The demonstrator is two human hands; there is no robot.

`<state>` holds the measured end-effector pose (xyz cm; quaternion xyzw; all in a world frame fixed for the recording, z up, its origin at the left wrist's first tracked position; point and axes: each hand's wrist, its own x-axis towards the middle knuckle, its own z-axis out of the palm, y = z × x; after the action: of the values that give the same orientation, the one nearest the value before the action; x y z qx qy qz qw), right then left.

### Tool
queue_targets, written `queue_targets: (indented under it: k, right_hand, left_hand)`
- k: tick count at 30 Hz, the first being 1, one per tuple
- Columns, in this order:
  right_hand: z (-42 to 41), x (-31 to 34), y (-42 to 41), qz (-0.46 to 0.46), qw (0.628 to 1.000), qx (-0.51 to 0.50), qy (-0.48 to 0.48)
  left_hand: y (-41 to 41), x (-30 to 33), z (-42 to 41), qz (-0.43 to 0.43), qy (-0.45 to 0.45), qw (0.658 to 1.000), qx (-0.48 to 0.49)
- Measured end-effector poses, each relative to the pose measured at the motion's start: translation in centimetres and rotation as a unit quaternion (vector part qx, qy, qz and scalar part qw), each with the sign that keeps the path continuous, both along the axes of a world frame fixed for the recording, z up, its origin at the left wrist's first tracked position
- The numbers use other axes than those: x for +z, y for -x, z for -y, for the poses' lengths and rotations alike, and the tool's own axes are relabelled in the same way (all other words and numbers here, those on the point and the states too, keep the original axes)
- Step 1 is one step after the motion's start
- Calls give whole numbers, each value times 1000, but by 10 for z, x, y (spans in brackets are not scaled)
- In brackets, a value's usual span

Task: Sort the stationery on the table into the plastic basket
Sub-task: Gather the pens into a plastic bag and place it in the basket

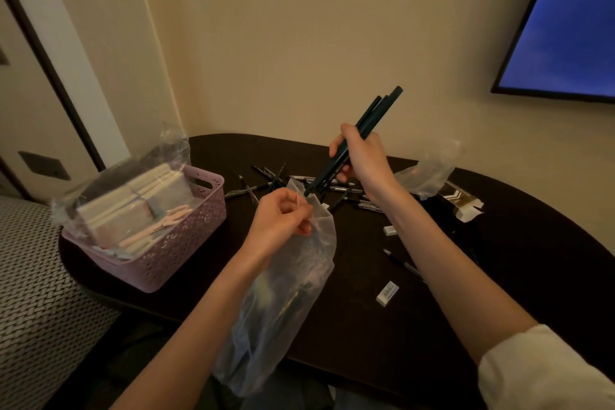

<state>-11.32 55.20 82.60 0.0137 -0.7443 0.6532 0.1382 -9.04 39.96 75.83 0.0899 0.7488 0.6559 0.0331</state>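
Loose pens [301, 185] and erasers [387, 293] lie beside the basket [186, 243]

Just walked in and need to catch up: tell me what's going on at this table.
A person is packing stationery. The right hand grips a bundle of dark pencils, tips pointed down at the mouth of a clear plastic bag, which the left hand pinches open. More pens lie scattered on the dark table, with white erasers nearer the person. The purple basket at the left already holds wrapped items.
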Motion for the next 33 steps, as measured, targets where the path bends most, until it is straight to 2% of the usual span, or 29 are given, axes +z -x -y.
queue_targets:
  k: [4, 15, 18, 21, 26, 33]
  right_hand:
    - [6, -6, -1, -14, 995, 7, -97]
    - [13, -8, -1, -19, 987, 20, -157]
    - [16, -8, 0, 10, 970, 1, -242]
    - [18, -4, 2, 2, 949, -34, -315]
    - [16, 5, 6, 26, 961, -37, -274]
    - [7, -20, -4, 74, 974, -34, -213]
  left_hand:
    - [-2, 1, 1, 13, -20, 1000, 10]
    - [-2, 4, 4, 23, -17, 1000, 14]
    - [-3, 5, 1, 13, -4, 1000, 6]
    - [-5, 4, -1, 11, 6, 1000, -6]
    - [-7, 1, -4, 14, 11, 1000, -12]
    - [-10, -4, 0, 24, 19, 1000, -3]
